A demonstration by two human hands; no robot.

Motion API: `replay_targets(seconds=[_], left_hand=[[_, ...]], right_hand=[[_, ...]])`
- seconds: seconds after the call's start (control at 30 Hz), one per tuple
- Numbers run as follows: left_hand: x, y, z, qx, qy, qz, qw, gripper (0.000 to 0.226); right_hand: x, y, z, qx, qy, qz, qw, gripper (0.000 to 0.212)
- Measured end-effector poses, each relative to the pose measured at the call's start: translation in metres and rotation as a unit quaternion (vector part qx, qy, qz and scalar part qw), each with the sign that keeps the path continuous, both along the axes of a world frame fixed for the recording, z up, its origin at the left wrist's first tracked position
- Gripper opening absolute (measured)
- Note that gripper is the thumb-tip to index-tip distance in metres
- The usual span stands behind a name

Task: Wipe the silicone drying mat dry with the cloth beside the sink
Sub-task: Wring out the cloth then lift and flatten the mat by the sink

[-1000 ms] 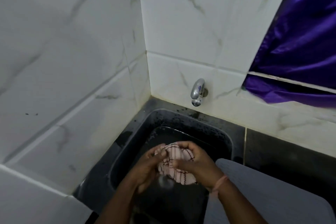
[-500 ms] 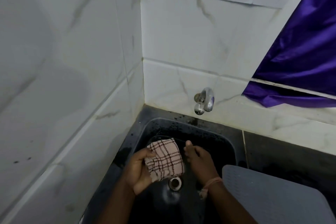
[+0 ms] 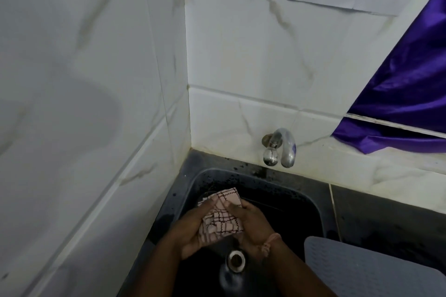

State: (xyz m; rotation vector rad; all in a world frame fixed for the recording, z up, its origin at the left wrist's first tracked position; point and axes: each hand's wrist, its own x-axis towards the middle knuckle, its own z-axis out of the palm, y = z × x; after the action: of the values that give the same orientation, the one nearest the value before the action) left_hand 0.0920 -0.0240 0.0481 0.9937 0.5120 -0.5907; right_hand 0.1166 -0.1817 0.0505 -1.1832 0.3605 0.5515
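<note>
Clasping the cloth (image 3: 223,218) between left hand (image 3: 193,231) and right hand (image 3: 251,224)

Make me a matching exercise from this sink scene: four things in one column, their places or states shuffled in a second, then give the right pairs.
Things:
1. checked cloth
2. grey silicone drying mat
3. tap
4. purple fabric

Places or states:
A. mounted on the tiled back wall above the sink
B. lies on the counter to the right of the sink
C. hangs at the upper right
D. bunched between the left hand and the right hand over the basin

Pairs: 1-D, 2-B, 3-A, 4-C
</note>
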Motion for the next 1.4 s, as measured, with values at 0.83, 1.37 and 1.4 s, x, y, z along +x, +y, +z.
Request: replay_targets(seconds=[0.83,1.37,1.4], left_hand=[[0.211,0.036,-0.074,0.602,-0.178,0.088,0.774,0.038],[0.049,-0.128,-0.011,0.602,-0.369,-0.103,0.701,0.028],[0.041,-0.142,-0.015,0.597,-0.37,-0.113,0.703,0.029]], right_hand=[[0.196,0.087,-0.094,-0.35,-0.093,0.034,0.932,0.029],[0.043,-0.085,-0.014,-0.479,-0.205,0.058,0.852,0.016],[0.032,-0.102,-0.013,-0.488,-0.214,0.057,0.844,0.017]])
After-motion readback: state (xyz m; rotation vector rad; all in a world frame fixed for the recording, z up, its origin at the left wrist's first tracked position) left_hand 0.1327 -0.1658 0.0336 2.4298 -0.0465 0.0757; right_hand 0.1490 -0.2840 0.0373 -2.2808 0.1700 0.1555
